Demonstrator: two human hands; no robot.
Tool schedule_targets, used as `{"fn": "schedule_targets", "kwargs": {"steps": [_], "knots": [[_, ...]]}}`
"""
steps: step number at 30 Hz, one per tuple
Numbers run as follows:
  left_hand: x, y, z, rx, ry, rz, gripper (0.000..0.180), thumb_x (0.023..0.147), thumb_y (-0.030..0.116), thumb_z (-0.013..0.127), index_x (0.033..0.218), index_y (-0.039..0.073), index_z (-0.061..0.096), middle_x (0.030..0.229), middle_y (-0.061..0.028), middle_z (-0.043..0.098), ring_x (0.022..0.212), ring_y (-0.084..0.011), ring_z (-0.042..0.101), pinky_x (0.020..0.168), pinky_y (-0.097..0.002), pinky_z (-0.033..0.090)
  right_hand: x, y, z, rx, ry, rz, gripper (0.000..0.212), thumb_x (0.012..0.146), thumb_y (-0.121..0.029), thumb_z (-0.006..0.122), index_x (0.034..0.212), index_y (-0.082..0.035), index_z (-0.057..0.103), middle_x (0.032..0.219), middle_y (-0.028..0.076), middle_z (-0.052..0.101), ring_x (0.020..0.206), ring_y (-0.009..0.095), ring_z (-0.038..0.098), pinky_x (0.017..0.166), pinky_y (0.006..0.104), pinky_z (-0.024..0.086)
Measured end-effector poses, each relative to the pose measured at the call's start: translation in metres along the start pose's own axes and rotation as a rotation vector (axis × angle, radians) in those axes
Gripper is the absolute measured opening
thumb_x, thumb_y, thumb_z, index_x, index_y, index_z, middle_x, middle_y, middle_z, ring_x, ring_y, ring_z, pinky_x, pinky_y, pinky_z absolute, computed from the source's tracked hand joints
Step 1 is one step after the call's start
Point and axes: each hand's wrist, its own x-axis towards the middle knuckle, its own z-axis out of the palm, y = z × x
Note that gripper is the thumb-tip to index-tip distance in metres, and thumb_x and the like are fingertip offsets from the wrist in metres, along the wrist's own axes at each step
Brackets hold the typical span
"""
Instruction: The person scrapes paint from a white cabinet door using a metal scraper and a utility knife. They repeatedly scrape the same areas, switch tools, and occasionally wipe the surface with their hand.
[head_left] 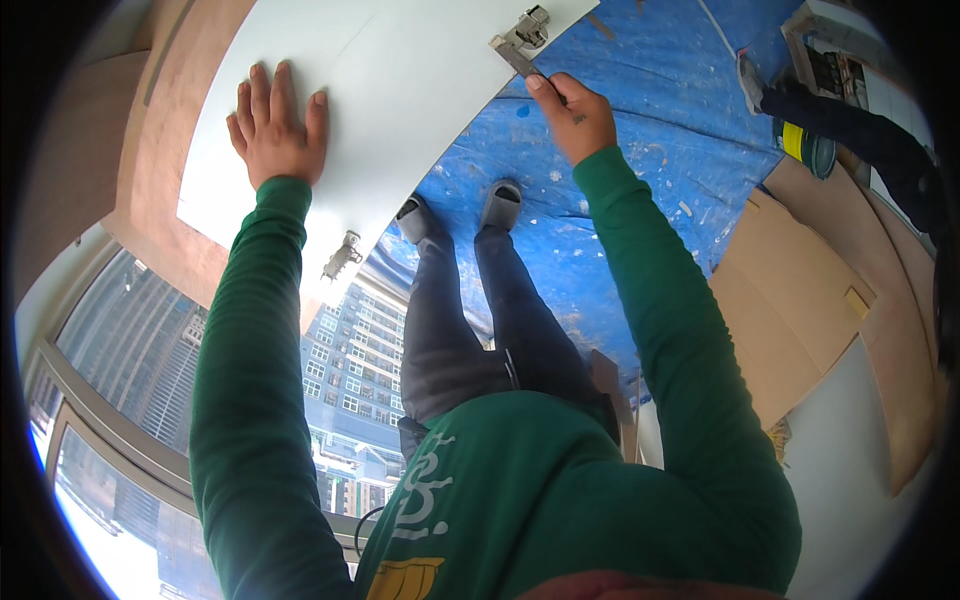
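A white cabinet door panel [400, 110] lies flat in front of me, with a metal cabinet hinge [530, 27] at its far right corner and another hinge [342, 256] near its close edge. My left hand [278, 135] rests palm down on the panel, fingers spread, holding nothing. Pinched between the thumb and fingers of my right hand [580, 120] is a flat, narrow grey-brown tool [516, 60], somewhat like a scraper. Its tip reaches the panel's right edge, right beside the far hinge. My fingers cover its rear end.
Light brown board [150, 170] extends left of the panel. Paint-spotted blue sheeting [560, 190] covers the floor under my feet. Cardboard [790, 290] lies at the right, near a tin with a yellow band [805, 145] and another person's dark-trousered leg [850, 120]. A window [350, 350] is close on the left.
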Motion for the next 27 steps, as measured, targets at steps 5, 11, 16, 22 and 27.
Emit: {"fn": "schedule_targets", "kwargs": {"steps": [5, 11, 16, 22, 27], "knots": [[0.0, -0.001, -0.001, 0.003, -0.01, -0.007, 0.07, 0.102, 0.065, 0.039, 0.159, 0.024, 0.041, 0.169, -0.0109, 0.032, 0.158, -0.031, 0.023, 0.128, -0.055, 0.011, -0.043, 0.014, 0.011, 0.179, -0.009, 0.123, 0.043, 0.104, -0.043, 0.061, 0.088, -0.003, 0.06, 0.064, 0.01, 0.054, 0.056, 0.021, 0.05, 0.056, 0.0389, 0.043], [0.001, -0.001, -0.001, -0.015, -0.008, -0.011, 0.07, 0.101, 0.064, 0.042, 0.158, 0.025, 0.042, 0.169, -0.0107, 0.032, 0.158, -0.0306, 0.023, 0.128, -0.0553, 0.011, -0.062, 0.01, 0.014, 0.497, 0.1, 0.17, 0.028, 0.107, -0.029, 0.059, 0.121, -0.004, 0.063, 0.081, 0.002, 0.06, 0.063, 0.01, 0.052, 0.059, 0.0284, 0.044], [0.001, 0.0, -0.003, -0.023, -0.02, -0.018, 0.069, 0.101, 0.064, 0.044, 0.158, 0.024, 0.042, 0.168, -0.0114, 0.032, 0.158, -0.031, 0.024, 0.128, -0.0552, 0.011, -0.054, 0.009, 0.026, 0.314, 0.184, -0.136, 0.042, 0.109, -0.017, 0.057, 0.151, -0.014, 0.055, 0.09, 0.001, 0.064, 0.07, 0.006, 0.048, 0.065, 0.0219, 0.044], [0.001, 0.0, -0.004, -0.035, -0.033, -0.013, 0.07, 0.101, 0.065, 0.042, 0.158, 0.023, 0.042, 0.168, -0.0134, 0.031, 0.158, -0.0325, 0.023, 0.128, -0.0565, 0.011, -0.066, -0.006, 0.045, 0.176, 0.225, -0.152, 0.048, 0.104, -0.003, 0.059, 0.15, -0.017, 0.057, 0.097, 0.012, 0.07, 0.083, 0.02, 0.066, 0.083, 0.0313, 0.055], [0.001, 0.001, -0.005, -0.051, -0.055, -0.025, 0.071, 0.101, 0.066, 0.041, 0.158, 0.023, 0.041, 0.168, -0.0144, 0.031, 0.158, -0.0343, 0.023, 0.127, -0.058, 0.011, -0.059, -0.008, 0.06, 0.056, 0.294, -0.203, 0.055, 0.099, 0.003, 0.062, 0.149, -0.019, 0.058, 0.09, 0.013, 0.068, 0.077, 0.023, 0.066, 0.078, 0.0315, 0.055]]}}
